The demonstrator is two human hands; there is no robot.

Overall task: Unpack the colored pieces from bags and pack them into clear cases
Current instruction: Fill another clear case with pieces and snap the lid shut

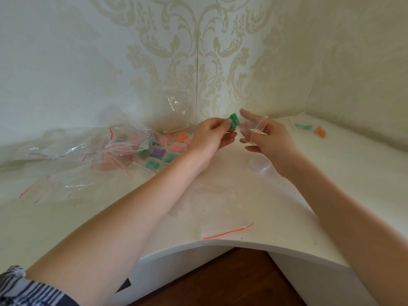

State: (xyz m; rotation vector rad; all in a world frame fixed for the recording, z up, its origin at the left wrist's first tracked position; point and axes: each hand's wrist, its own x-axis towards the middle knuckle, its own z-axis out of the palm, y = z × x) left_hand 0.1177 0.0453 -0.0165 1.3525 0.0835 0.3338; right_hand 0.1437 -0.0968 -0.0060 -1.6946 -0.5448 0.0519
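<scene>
My left hand [210, 134] pinches a green piece [234, 123] above the white corner desk [220, 202]. Just right of it, my right hand [268, 138] holds a small clear zip bag with a red strip [257, 130], fingers spread around it. An empty clear case [260, 164] lies on the desk under my right wrist. To the left sit several filled clear cases [164, 154] holding green, purple, pink and orange pieces.
A heap of empty clear bags with red strips [72, 155] covers the left of the desk. One flat bag [227, 230] lies near the front edge. A teal piece [303, 127] and an orange piece [320, 131] lie at the far right. Patterned walls close the corner.
</scene>
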